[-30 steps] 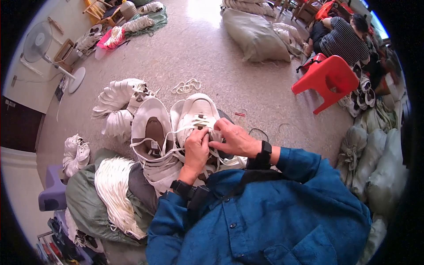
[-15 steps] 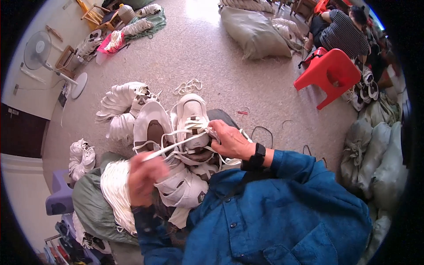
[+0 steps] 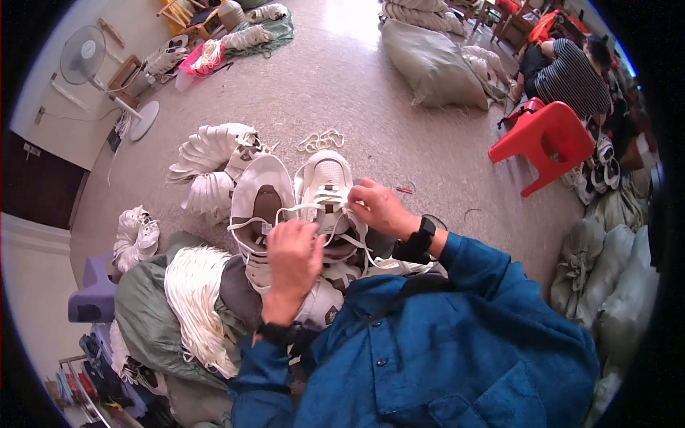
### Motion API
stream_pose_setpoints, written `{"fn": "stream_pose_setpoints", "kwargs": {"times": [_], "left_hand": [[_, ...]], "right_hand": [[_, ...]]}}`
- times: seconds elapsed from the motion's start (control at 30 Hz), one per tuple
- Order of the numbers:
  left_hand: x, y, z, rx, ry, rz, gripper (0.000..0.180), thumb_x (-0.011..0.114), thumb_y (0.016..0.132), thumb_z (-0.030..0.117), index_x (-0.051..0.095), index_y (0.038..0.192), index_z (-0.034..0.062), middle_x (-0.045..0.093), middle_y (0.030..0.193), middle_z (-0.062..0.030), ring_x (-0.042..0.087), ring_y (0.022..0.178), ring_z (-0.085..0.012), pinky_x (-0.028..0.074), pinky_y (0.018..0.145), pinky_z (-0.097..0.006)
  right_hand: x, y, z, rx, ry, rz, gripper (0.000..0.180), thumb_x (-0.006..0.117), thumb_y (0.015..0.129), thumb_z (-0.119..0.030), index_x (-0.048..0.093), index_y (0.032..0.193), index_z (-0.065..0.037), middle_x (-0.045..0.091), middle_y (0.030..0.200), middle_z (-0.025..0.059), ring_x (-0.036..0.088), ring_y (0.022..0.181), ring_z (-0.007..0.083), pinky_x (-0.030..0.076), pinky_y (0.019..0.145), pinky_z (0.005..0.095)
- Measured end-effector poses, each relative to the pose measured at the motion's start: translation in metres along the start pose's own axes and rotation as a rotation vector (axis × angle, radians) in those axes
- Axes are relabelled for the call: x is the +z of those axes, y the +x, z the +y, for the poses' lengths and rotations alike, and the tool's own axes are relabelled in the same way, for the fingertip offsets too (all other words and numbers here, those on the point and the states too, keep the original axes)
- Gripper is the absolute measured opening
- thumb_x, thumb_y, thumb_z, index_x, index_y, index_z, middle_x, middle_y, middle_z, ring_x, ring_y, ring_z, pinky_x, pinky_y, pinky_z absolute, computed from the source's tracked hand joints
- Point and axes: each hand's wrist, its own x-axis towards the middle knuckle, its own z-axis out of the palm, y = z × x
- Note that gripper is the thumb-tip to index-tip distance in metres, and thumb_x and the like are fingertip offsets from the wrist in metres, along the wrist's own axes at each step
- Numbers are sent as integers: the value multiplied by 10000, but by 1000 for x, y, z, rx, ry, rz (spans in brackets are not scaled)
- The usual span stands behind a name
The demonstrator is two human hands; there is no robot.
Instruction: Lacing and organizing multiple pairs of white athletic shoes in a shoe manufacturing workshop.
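One off-white sneaker (image 3: pixel 330 170) lies in front of us, toe pointing away, with a finely textured toe front, an off-white lace (image 3: pixel 328 191) crossing its upper rows and a small brown patch showing between the strands. Loose lengths of that lace trail off both sides. Just left of the sneaker stands a second shoe (image 3: pixel 282 175), its opening toward us and its inside brown-grey. A white tag (image 3: pixel 266 229) shows inside it, and a dark badge (image 3: pixel 330 314) marks a shoe on our side of the sneaker; both are too small for us to read.

Our right hand (image 3: pixel 382 209) is at the sneaker's right edge, thumb and forefinger drawn narrowly together; we cannot tell whether lace sits between them. Our left hand (image 3: pixel 291 265) is blurred over the sneaker's near left side, thumb a little apart from the fingers; we cannot tell what it holds.

A tangle of cord (image 3: pixel 321 140) rests on the floor just beyond the sneaker. Left of it are fanned-out white pieces (image 3: pixel 207 151), and nearer us a thick hank of white laces (image 3: pixel 194 296). Well to its right stands a red stool (image 3: pixel 548 139), near a person in a striped top (image 3: pixel 573 78).
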Motion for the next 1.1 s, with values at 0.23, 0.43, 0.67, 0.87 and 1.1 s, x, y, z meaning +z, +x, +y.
{"fn": "stream_pose_setpoints", "kwargs": {"times": [0.23, 0.43, 0.67, 0.87, 1.1], "left_hand": [[49, 21, -1, 116, 144, -65, 174, 730, 745, 205, 652, 866, 108, 547, 917, -61, 520, 986, -253, 285, 1044, -529], [62, 30, -6, 179, 162, -94, 104, 694, 767, 158, 653, 853, 116, 563, 904, -49, 531, 983, -253, 263, 1057, -533], [28, 20, -3, 235, 162, -157, 45, 668, 775, 128, 629, 779, 105, 565, 893, -49, 541, 958, -257, 266, 1056, -535], [-25, -30, -27, 212, 264, -420, 65, 669, 772, 149, 640, 754, 94, 572, 889, -56, 551, 958, -262, 281, 1051, -535], [-15, 14, -6, 43, 60, -266, 410, 710, 743, 202, 591, 1105, 49, 559, 982, -112, 556, 1004, -302, 333, 1031, -508]], "right_hand": [[-22, -2, -18, 331, 598, -303, 169, 652, 874, -188, 602, 880, -26, 617, 706, 115, 591, 634, 349, 488, 631, 409], [-22, -10, -30, 94, 4, -183, 316, 724, 796, -275, 584, 872, -2, 606, 855, 173, 609, 765, 399, 490, 673, 444], [-3, -17, -27, -29, 58, 43, 246, 684, 715, -78, 536, 888, 14, 526, 1018, 182, 572, 915, 351, 488, 754, 402], [-5, -13, -20, 54, 165, -35, 333, 656, 692, -74, 519, 974, 38, 523, 1077, 228, 540, 1027, 402, 460, 888, 446], [-4, -22, -30, 208, 171, 38, 475, 650, 716, -112, 515, 1138, 61, 522, 1166, 264, 526, 1101, 427, 440, 968, 445]]}}
